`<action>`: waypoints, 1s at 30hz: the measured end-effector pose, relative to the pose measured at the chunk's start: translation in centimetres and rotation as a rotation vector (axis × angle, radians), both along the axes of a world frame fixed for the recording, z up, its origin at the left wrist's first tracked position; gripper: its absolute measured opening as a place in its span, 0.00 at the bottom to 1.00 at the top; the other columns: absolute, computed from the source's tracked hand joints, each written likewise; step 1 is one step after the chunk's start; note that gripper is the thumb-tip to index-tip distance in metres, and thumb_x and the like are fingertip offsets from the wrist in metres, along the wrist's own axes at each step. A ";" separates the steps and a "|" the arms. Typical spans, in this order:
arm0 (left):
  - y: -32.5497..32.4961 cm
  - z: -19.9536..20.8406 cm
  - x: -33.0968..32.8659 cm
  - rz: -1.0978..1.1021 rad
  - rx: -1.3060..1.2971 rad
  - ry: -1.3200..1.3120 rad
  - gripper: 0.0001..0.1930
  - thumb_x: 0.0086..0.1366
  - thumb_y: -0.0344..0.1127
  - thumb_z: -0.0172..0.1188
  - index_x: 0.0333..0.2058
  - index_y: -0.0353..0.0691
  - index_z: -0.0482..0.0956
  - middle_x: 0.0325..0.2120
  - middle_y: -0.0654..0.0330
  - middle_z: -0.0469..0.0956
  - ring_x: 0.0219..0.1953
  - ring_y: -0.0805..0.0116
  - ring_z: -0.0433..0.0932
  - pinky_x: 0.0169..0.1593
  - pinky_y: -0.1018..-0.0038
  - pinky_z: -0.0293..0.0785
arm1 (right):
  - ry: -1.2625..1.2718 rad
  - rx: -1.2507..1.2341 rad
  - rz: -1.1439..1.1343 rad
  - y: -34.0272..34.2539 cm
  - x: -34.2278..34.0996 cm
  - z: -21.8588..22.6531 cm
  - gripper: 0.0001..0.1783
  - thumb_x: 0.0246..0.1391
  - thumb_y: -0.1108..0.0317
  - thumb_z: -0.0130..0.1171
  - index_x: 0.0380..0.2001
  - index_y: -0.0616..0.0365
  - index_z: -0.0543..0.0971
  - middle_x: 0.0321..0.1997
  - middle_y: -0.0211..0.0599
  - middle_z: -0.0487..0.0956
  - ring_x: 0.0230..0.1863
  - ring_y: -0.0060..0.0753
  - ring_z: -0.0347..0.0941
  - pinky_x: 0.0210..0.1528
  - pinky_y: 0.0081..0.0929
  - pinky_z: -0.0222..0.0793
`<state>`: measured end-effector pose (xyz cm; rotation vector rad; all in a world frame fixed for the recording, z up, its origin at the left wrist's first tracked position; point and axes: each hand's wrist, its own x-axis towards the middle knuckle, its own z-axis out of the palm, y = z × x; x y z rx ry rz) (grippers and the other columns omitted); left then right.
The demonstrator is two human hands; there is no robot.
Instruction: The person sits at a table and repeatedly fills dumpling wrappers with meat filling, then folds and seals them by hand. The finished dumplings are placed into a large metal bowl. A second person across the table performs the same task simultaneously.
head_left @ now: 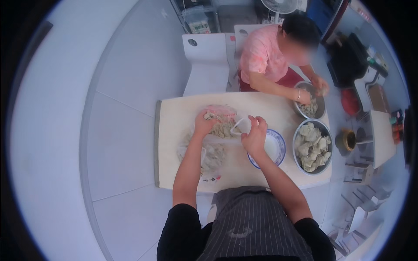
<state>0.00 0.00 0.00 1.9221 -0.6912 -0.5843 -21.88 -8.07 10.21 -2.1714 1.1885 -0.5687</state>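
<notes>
On the table, a clear plastic bag (pixel 220 109) with red print lies full of pale, doughy-looking food pieces (pixel 225 128). My left hand (pixel 203 124) is closed on the left side of its opening, fingers against the pieces. My right hand (pixel 255 135) pinches a white, loop-shaped part of the bag (pixel 242 126) and draws it out to the right. Closer to me sits a second clear bag (pixel 211 157) with similar contents, partly under my left forearm. Beneath my right hand and wrist is a white bowl (pixel 275 150) with a blue patterned rim.
A metal bowl (pixel 296 162) heaped with pale, folded pieces stands at the table's right end. Beyond it, a co-worker in a pink shirt (pixel 264 51) has both hands at another metal bowl (pixel 323 112). White chairs (pixel 207 71) stand behind the table (pixel 170 143); a fan (pixel 278 6) is farther back.
</notes>
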 end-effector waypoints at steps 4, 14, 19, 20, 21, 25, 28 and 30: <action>-0.5 6.1 -1.5 0.068 -0.265 0.300 0.14 0.46 0.22 0.60 0.34 0.40 0.76 0.31 0.63 0.76 0.33 0.72 0.74 0.37 0.75 0.73 | -0.391 0.146 0.200 0.7 1.8 1.0 0.25 0.42 0.73 0.60 0.48 0.59 0.70 0.46 0.46 0.71 0.48 0.41 0.70 0.48 0.37 0.69; 0.7 10.8 -6.1 0.062 -0.544 -0.090 0.17 0.45 0.24 0.64 0.37 0.42 0.75 0.43 0.56 0.71 0.45 0.63 0.73 0.48 0.69 0.72 | -1.075 1.695 0.000 2.3 6.7 -0.3 0.24 0.60 0.51 0.50 0.52 0.56 0.68 0.49 0.35 0.74 0.48 0.32 0.72 0.50 0.31 0.70; 0.3 13.7 -11.2 -0.029 -0.528 -0.411 0.16 0.43 0.26 0.64 0.35 0.44 0.77 0.50 0.51 0.66 0.53 0.49 0.67 0.57 0.59 0.64 | -1.260 1.692 0.081 1.5 5.0 2.6 0.25 0.62 0.50 0.46 0.54 0.55 0.68 0.55 0.39 0.71 0.55 0.35 0.69 0.58 0.32 0.65; 0.0 14.2 -12.0 -0.051 -0.547 -0.435 0.16 0.43 0.26 0.64 0.35 0.44 0.77 0.51 0.51 0.66 0.54 0.47 0.66 0.57 0.58 0.63 | -1.293 1.702 0.121 1.2 4.1 2.6 0.26 0.62 0.48 0.44 0.54 0.55 0.68 0.54 0.39 0.71 0.55 0.34 0.69 0.58 0.32 0.66; -0.1 14.4 -12.6 -0.081 -0.565 -0.450 0.17 0.42 0.26 0.64 0.35 0.44 0.77 0.51 0.50 0.66 0.54 0.47 0.66 0.58 0.57 0.63 | -1.322 1.717 0.170 1.0 3.3 2.7 0.27 0.63 0.46 0.43 0.54 0.55 0.68 0.54 0.39 0.72 0.56 0.34 0.69 0.58 0.32 0.66; -1.5 14.7 -15.3 -0.176 -0.614 -0.506 0.20 0.41 0.27 0.63 0.38 0.45 0.77 0.53 0.49 0.63 0.55 0.45 0.65 0.57 0.57 0.63 | -1.371 1.706 0.237 -0.4 -0.1 2.9 0.26 0.62 0.47 0.44 0.53 0.55 0.69 0.53 0.39 0.72 0.54 0.34 0.70 0.56 0.32 0.67; -2.6 15.0 -17.7 -0.238 -0.604 -0.475 0.21 0.41 0.27 0.63 0.39 0.45 0.77 0.53 0.49 0.64 0.55 0.45 0.65 0.58 0.57 0.63 | -1.389 1.658 0.170 -1.1 -3.1 2.4 0.25 0.62 0.48 0.45 0.52 0.55 0.70 0.52 0.39 0.73 0.53 0.34 0.70 0.55 0.31 0.67; -3.1 14.8 -19.2 -0.291 -0.602 -0.424 0.21 0.42 0.27 0.63 0.39 0.45 0.77 0.53 0.49 0.64 0.54 0.45 0.66 0.58 0.57 0.63 | -1.400 1.617 0.120 -1.4 -4.9 2.1 0.25 0.61 0.48 0.46 0.52 0.55 0.70 0.51 0.39 0.73 0.53 0.35 0.71 0.55 0.31 0.67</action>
